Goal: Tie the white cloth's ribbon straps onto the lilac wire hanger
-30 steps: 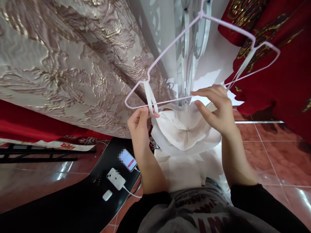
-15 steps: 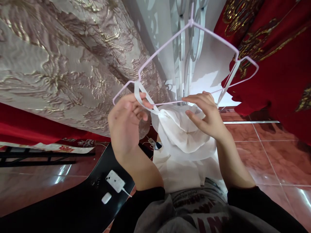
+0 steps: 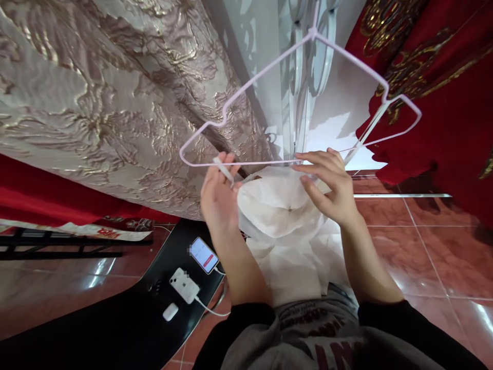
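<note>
A pale pink clothes hanger (image 3: 265,73) hangs in front of me with a white strappy garment (image 3: 269,203) below its bottom bar. One white strap (image 3: 372,125) runs up to the notch on the hanger's right side. The other strap (image 3: 224,169) is off the left notch and looped across the fingers of my left hand (image 3: 222,192), which is palm up at the bar. My right hand (image 3: 327,182) is over the garment with fingers spread and thumb apart, its fingertips at the bottom bar. Part of the garment is hidden behind this hand.
To the left hangs a beige embossed curtain (image 3: 96,103); a red curtain (image 3: 442,118) with gold trim is at right. Two phones (image 3: 204,255), one face down, and a small white case (image 3: 170,311) lie on a black bench (image 3: 115,318). White ironwork (image 3: 298,103) stands behind the hanger.
The left strap has come off the hanger's left notch and dropped below it with my left hand, which moved right. My right hand stays near the bar. A lit phone has come into view.
</note>
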{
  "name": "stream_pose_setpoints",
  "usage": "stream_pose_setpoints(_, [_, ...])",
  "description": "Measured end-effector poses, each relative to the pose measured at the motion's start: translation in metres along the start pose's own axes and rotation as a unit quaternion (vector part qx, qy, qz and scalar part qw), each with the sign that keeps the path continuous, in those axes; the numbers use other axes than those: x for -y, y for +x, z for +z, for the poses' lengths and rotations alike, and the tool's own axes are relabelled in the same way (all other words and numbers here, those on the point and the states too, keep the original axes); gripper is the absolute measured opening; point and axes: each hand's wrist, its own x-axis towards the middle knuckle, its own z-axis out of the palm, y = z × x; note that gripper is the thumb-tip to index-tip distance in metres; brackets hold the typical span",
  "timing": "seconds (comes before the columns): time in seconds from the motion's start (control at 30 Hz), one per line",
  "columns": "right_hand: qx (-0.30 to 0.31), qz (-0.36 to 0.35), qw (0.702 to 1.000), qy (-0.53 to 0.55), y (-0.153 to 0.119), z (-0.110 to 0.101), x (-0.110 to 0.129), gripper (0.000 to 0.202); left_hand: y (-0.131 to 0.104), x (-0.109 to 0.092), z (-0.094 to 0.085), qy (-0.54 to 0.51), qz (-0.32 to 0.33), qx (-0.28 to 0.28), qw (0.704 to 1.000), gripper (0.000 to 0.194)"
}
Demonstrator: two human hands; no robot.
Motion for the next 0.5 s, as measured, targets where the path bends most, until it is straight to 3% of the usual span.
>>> stream_pose_setpoints(0.07, [-0.035,0.016,0.999,0.037,-0.002,0.004,0.001,0.026,-0.007,0.002,0.019,-0.033,0.014,0.017,0.999,0.028])
stream_pose_setpoints(0.13, [-0.176,0.04,0.98,0.088,0.0,0.003,-0.003,0.031,-0.012,0.002,0.035,-0.07,0.025,0.037,0.997,0.025])
stream_pose_setpoints(0.2, [-0.337,0.061,0.931,0.129,0.005,-0.007,-0.011,0.042,-0.015,0.002,0.042,-0.086,0.033,0.049,0.995,0.024])
stream_pose_setpoints(0.23, [-0.379,0.076,0.911,0.144,0.008,-0.014,-0.015,0.048,-0.016,0.002,0.044,-0.084,0.039,0.048,0.995,0.025])
stream_pose_setpoints(0.3, [-0.349,0.139,0.909,0.18,0.015,-0.031,-0.02,0.05,-0.016,0.001,0.043,-0.066,0.055,0.034,0.996,0.028])
stream_pose_setpoints(0.4, [-0.244,0.243,0.92,0.19,0.022,-0.052,-0.016,0.028,-0.015,0.002,0.042,-0.039,0.063,0.017,0.997,0.03])
stream_pose_setpoints(0.5, [-0.272,0.251,0.918,0.142,0.024,-0.058,-0.008,0.01,-0.015,0.004,0.043,-0.03,0.058,0.017,0.998,0.03])
